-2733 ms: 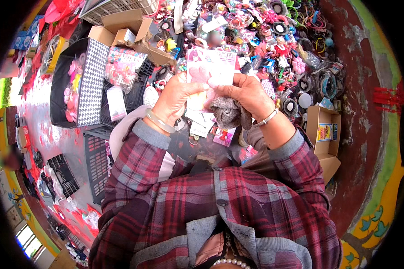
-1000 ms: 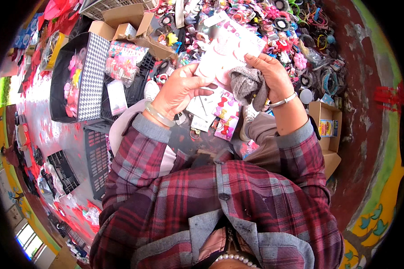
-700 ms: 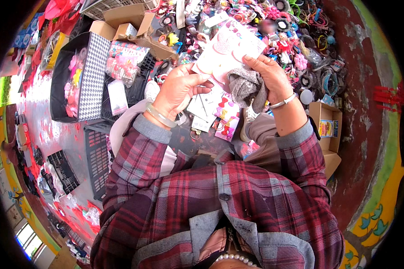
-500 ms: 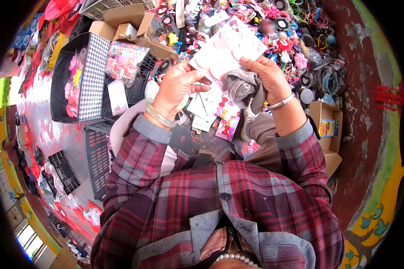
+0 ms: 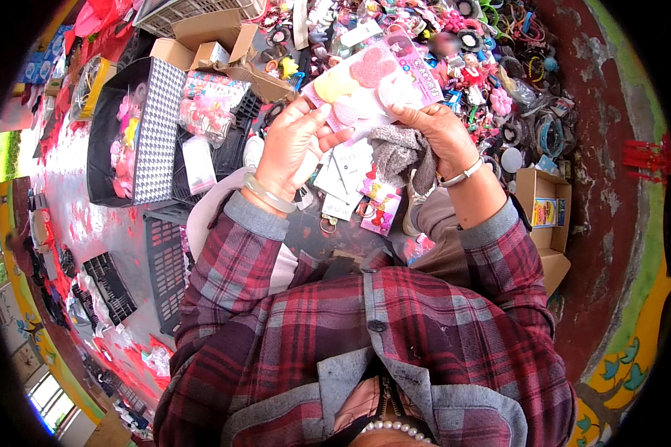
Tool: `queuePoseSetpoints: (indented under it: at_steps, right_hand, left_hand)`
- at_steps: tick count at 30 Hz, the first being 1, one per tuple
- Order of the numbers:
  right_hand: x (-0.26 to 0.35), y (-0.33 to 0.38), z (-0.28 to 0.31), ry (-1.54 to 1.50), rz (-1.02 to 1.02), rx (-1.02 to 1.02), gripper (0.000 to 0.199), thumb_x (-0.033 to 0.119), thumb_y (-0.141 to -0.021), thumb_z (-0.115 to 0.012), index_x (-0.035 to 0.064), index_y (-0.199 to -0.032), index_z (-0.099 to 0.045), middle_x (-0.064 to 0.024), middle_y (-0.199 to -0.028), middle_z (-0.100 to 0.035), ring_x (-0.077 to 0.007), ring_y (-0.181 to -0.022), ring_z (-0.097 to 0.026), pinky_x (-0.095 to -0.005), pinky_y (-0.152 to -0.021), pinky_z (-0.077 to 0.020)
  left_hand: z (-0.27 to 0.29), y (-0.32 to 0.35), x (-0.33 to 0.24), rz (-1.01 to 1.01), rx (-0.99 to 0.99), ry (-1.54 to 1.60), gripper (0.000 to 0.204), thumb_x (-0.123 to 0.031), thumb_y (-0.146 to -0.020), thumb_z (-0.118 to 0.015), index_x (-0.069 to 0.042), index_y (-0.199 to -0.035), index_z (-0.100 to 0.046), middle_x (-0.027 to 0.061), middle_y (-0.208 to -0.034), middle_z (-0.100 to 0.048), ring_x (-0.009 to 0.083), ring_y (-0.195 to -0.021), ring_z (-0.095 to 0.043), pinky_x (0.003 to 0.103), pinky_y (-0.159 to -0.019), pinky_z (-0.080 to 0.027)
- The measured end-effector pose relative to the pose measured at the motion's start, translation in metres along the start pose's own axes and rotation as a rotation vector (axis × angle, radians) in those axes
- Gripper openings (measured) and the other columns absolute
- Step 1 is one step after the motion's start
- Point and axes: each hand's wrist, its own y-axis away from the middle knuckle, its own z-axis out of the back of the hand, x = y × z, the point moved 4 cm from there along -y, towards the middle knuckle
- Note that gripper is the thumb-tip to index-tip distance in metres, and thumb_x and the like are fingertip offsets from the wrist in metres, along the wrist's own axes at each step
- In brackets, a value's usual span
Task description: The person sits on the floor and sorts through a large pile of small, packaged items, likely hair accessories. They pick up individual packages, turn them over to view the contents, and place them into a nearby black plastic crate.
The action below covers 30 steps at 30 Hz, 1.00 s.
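A flat pink package (image 5: 373,67) with rounded pink and yellow shapes on its front is held up between my hands. My left hand (image 5: 294,145) pinches its lower left edge between thumb and fingers. With its thumb on top, my right hand (image 5: 449,138) grips the lower right edge. A crumpled grey cloth (image 5: 397,153) hangs from the same right hand, under the package. Below the hands are white cards (image 5: 341,182) and a colourful card with bow shapes (image 5: 381,210). What the fingers do behind the package is hidden.
Beyond the package spreads a pile of small colourful accessories (image 5: 492,74). At left stand a houndstooth fabric bin (image 5: 156,130), an opened cardboard box (image 5: 250,63) and a black plastic crate (image 5: 164,253). A shallow cardboard box (image 5: 548,235) lies at right, near the dark red wall.
The package has tilted, so its glare is gone and the pink and yellow shapes show. My left hand has shifted slightly along its edge. The right hand keeps the package and cloth.
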Motion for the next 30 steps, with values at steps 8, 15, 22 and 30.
queuePoseSetpoints:
  at_steps: [8,15,22,30]
  right_hand:
    - [-0.005,0.000,-0.001,0.066,0.046,-0.067,0.019,0.015,-0.079,-0.066,-0.0040,-0.081,-0.065,-0.0073,-0.072,-0.065,-0.0114,-0.059,-0.059,-0.0239,-0.052,-0.0467]
    - [-0.002,0.010,-0.015,0.130,0.117,-0.033,0.015,0.012,-0.081,-0.063,-0.0030,-0.082,-0.066,-0.0065,-0.074,-0.065,-0.0109,-0.061,-0.059,-0.0233,-0.055,-0.0475]
    - [-0.002,0.010,-0.018,0.173,0.185,-0.047,0.015,0.012,-0.081,-0.063,-0.0026,-0.083,-0.066,-0.0051,-0.075,-0.065,-0.0096,-0.063,-0.059,-0.0225,-0.056,-0.0469]
    - [-0.007,0.008,-0.017,0.163,0.129,-0.017,0.016,0.014,-0.080,-0.064,-0.0022,-0.081,-0.066,-0.0054,-0.073,-0.065,-0.0094,-0.061,-0.058,-0.0224,-0.055,-0.0463]
  left_hand:
    - [0.008,-0.002,0.009,0.116,0.022,0.159,0.032,-0.007,-0.087,-0.050,-0.002,-0.118,-0.045,0.0095,-0.112,-0.055,0.0216,-0.103,-0.054,0.036,-0.086,-0.047]
    - [0.006,-0.005,0.011,0.094,-0.034,0.174,0.033,-0.011,-0.086,-0.052,-0.001,-0.117,-0.046,0.0113,-0.111,-0.054,0.0250,-0.100,-0.055,0.035,-0.086,-0.045]
    - [0.009,-0.006,0.009,0.090,-0.046,0.200,0.032,-0.013,-0.083,-0.053,0.000,-0.112,-0.048,0.0123,-0.105,-0.057,0.0255,-0.097,-0.056,0.034,-0.084,-0.045]
    - [0.019,-0.006,0.013,0.150,-0.059,0.174,0.030,-0.009,-0.080,-0.051,-0.001,-0.109,-0.050,0.0116,-0.102,-0.059,0.0216,-0.088,-0.058,0.033,-0.075,-0.046]
